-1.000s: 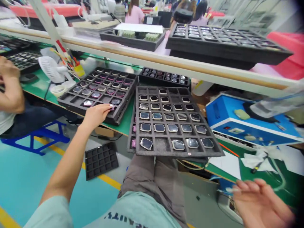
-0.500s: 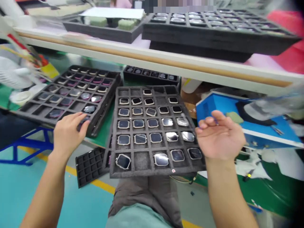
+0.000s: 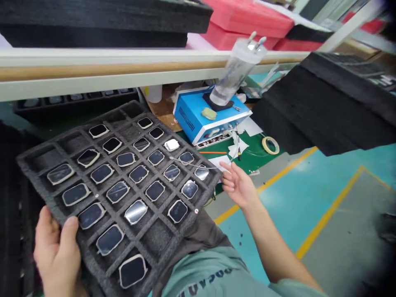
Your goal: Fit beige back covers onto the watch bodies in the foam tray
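Observation:
A black foam tray [image 3: 123,240] tilts in front of me over my lap. Its square pockets hold several smartwatches [image 3: 136,211] with dark or reflecting screens and pale frames; a few pockets are bare. My left hand [image 3: 57,251] grips the tray's left edge, thumb on top. Across the tray's right side runs a thin white cable [image 3: 201,167], towards the blue box. My right hand [image 3: 236,183] is at the tray's right edge with fingers curled at this cable. Its grip on the cable is partly hidden.
A blue box [image 3: 198,119] bearing a clear cylinder [image 3: 229,74] stands behind the tray. A tape roll [image 3: 270,145] and papers lie on the green mat. The white shelf [image 3: 93,82] crosses above. Black foam trays [image 3: 328,103] jut in at the right.
My view has swung right. My left hand has left the other tray and taken the near tray's left edge. The tray is turned and tilted; my right hand is now at the white cable.

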The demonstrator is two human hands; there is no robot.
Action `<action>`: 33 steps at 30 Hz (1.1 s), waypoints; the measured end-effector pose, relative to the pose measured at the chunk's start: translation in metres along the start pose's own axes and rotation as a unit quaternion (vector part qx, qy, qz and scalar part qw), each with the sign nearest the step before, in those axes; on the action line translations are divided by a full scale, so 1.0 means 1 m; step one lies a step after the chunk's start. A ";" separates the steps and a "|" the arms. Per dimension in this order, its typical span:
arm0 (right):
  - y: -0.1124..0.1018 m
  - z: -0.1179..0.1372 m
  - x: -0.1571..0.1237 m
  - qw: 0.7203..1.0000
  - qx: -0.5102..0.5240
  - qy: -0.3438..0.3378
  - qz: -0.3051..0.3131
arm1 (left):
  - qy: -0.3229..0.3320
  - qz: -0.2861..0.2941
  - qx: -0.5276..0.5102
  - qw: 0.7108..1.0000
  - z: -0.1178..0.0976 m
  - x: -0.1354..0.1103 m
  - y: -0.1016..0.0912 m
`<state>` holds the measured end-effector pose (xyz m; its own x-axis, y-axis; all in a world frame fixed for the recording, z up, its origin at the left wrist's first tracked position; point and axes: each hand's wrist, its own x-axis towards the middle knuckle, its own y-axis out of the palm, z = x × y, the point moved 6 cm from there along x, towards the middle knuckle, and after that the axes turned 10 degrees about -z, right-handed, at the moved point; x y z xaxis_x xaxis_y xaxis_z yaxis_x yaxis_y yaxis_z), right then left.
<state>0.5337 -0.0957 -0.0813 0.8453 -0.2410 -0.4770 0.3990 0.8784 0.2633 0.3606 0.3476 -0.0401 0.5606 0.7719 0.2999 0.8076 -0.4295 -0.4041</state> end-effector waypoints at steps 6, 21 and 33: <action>0.036 0.044 0.013 0.985 0.063 -0.006 0.158 | -0.016 -0.049 -0.046 0.998 0.011 0.012 -0.012; 0.125 0.057 0.004 0.885 0.016 -0.256 0.388 | 0.393 0.091 0.232 0.885 -0.145 -0.144 0.051; 0.153 0.062 0.027 0.853 -0.012 -0.342 0.395 | 0.316 0.154 0.401 0.846 -0.125 -0.174 0.083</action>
<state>0.6398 0.0068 -0.0015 0.8596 0.2524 0.4444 -0.3913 0.8843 0.2548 0.3533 0.1188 -0.0180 0.9126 0.1681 0.3727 0.3629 0.0867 -0.9278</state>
